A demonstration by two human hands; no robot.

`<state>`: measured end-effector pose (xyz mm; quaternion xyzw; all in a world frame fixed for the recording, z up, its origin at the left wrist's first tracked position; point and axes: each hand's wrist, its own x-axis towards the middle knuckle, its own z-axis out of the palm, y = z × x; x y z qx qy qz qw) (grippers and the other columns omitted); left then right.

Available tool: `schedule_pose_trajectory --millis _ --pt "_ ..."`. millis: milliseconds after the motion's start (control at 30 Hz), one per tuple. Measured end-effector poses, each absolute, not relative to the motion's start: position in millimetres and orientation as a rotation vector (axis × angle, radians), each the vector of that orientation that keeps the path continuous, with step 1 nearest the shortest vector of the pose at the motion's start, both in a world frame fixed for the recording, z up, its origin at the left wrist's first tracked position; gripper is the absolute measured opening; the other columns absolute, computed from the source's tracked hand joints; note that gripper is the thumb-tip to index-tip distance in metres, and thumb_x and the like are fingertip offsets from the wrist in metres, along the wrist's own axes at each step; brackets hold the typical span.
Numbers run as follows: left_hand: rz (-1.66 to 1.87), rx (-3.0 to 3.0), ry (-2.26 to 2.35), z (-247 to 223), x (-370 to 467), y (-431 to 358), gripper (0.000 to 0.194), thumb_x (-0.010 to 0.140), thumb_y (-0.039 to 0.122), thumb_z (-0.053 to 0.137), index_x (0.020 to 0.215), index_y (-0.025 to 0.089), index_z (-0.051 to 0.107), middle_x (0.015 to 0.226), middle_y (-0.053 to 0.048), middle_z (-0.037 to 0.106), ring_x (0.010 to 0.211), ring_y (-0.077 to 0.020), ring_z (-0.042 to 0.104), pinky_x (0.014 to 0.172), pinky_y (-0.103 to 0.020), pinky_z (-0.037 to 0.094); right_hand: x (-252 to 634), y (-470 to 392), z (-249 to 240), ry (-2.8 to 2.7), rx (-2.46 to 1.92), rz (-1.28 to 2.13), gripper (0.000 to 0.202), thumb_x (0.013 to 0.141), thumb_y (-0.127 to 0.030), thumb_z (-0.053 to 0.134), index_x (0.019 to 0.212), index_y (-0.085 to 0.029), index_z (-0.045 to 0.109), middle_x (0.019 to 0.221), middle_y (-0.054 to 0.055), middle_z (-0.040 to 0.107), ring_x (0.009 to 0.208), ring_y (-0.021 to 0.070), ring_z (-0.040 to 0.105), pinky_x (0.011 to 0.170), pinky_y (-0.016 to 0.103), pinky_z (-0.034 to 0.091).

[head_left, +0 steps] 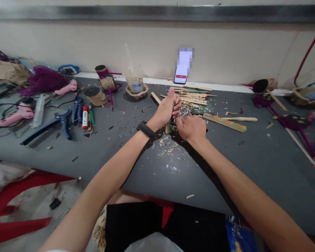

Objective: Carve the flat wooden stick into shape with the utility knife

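Observation:
My left hand [168, 106] is closed around an upright strip of bamboo [168, 128], whose pale and greenish lower end shows beneath the fist near the table top. Just to its right, my right hand [191, 126] is closed on what looks like a knife [207, 130]. Only its dark red-and-black end and a dark bit toward the strip show; the fingers cover the rest. Small wood shavings [168, 151] are scattered below both hands. Behind them lies a pile of thin carved sticks [195, 98]. A flat bamboo slat [224, 122] rests right of my right hand, beside a pale carved stick [245, 119].
A lit phone [181, 75] leans against the wall. Left of it stands a plastic cup [135, 82] with a straw. Farther left are a red-and-white marker [85, 118], blue clamp-like tools [65, 124] and pink glue guns [17, 114]. Twine-wrapped pieces [264, 85] lie at right.

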<state>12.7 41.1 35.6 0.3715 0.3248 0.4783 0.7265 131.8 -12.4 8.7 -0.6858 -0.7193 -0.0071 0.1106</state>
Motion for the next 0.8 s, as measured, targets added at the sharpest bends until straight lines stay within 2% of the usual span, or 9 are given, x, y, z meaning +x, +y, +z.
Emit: schedule_pose_trajectory --millis 267,667,800 --pt "1.063 0.814 0.685 36.0 13.8 37.8 0.057 0.107 0.067 0.045 0.073 0.021 0.043 0.056 0.008 0.035 0.039 -0.0038 0.032 0.040 -0.017 0.024 133.7 -9.4 7.8 -2.152 -1.962 -0.013 0.059 0.104 -0.039 0.036 0.092 -0.015 0.088 0.079 0.016 0.079 0.078 0.0273 0.072 0.067 0.032 0.045" --pt "1.063 0.781 0.635 33.8 14.5 39.4 0.059 0.102 0.075 0.046 0.077 0.022 0.048 0.056 0.008 0.034 0.038 -0.0046 0.033 0.038 -0.018 0.023 136.5 -8.3 8.1 -2.203 -1.912 -0.021 0.060 0.104 -0.038 0.034 0.092 -0.014 0.088 0.080 0.016 0.079 0.078 0.0265 0.073 0.067 0.032 0.045" --pt "1.060 0.786 0.649 34.9 14.8 39.4 0.057 0.104 0.072 0.047 0.077 0.022 0.048 0.057 0.008 0.034 0.038 -0.0044 0.033 0.039 -0.018 0.023 137.4 -6.4 5.3 -2.210 -1.892 -0.039 0.061 0.104 -0.038 0.032 0.092 -0.015 0.087 0.080 0.016 0.079 0.077 0.0262 0.072 0.066 0.032 0.044"
